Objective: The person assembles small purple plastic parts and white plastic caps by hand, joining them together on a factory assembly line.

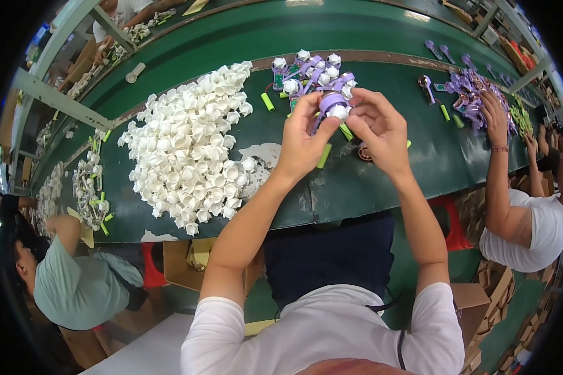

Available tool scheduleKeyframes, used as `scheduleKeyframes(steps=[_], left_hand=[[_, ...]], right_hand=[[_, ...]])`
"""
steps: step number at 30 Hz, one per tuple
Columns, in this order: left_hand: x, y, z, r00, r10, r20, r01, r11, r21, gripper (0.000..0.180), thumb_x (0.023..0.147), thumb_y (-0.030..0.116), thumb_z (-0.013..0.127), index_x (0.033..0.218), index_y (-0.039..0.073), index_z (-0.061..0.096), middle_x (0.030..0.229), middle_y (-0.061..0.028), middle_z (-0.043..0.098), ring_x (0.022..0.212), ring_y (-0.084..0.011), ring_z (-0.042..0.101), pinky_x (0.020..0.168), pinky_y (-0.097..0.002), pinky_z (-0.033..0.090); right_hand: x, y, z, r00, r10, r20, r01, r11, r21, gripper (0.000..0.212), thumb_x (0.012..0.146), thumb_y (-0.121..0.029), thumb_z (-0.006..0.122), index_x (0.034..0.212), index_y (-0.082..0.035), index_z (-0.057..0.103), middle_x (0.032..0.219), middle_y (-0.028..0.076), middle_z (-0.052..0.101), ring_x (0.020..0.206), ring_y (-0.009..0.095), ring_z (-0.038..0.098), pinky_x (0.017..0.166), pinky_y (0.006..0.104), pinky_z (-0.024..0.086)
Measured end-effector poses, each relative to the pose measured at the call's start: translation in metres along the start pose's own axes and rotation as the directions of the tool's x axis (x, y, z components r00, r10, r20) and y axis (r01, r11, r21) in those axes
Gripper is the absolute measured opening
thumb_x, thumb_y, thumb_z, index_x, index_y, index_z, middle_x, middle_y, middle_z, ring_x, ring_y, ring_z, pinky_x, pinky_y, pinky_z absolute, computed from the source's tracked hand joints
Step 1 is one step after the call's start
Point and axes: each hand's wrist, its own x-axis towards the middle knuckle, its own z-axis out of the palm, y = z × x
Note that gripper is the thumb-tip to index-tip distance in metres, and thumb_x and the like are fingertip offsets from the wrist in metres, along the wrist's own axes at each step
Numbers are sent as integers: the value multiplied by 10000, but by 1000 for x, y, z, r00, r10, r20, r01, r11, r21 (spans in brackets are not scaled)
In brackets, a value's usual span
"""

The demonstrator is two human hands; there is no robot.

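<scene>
In front of me I hold up a purple round-headed part (333, 100) with a white faceted cap (338, 113) on its near side. My left hand (300, 134) is closed round its left side, thumb and fingers on the purple body. My right hand (385, 132) pinches it from the right, fingertips at the white cap. Just beyond my hands lies a cluster of similar purple parts with white caps (324, 79), green circuit boards and green cylindrical cells (267, 102). A coppery ring-shaped part (365, 152) rests under my right hand, partly hidden.
A large heap of loose white caps (191, 147) covers the green table (281, 211) to my left. A co-worker's hand (495, 112) reaches into purple parts (466, 94) at the right. Another person (81, 281) sits at the left. A metal frame (62, 100) stands far left.
</scene>
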Motion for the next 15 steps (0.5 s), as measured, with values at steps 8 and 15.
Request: scheduleKeyframes(steps=[8,15], left_hand=[[-8,-1,2,993,113,-19,-111,989,100,280,922,129,677,1123,-21,553,1138,-70,497,1010,-150,548,823,-274,499],[-1,-5,12,818,541,-194,-174,555,814,262,890,129,677,1081,-26,585,1081,-140,585,897,-286,596,784,-360,492]], right_hand=[[-11,18,18,997,76,-8,-69,935,348,419,926,-126,680,1274,68,551,1196,101,590,1085,166,582,931,309,485],[31,44,12,946,307,-102,-283,938,202,344,956,-212,656,1179,49,638,836,-8,613,713,57,491,646,199,398]])
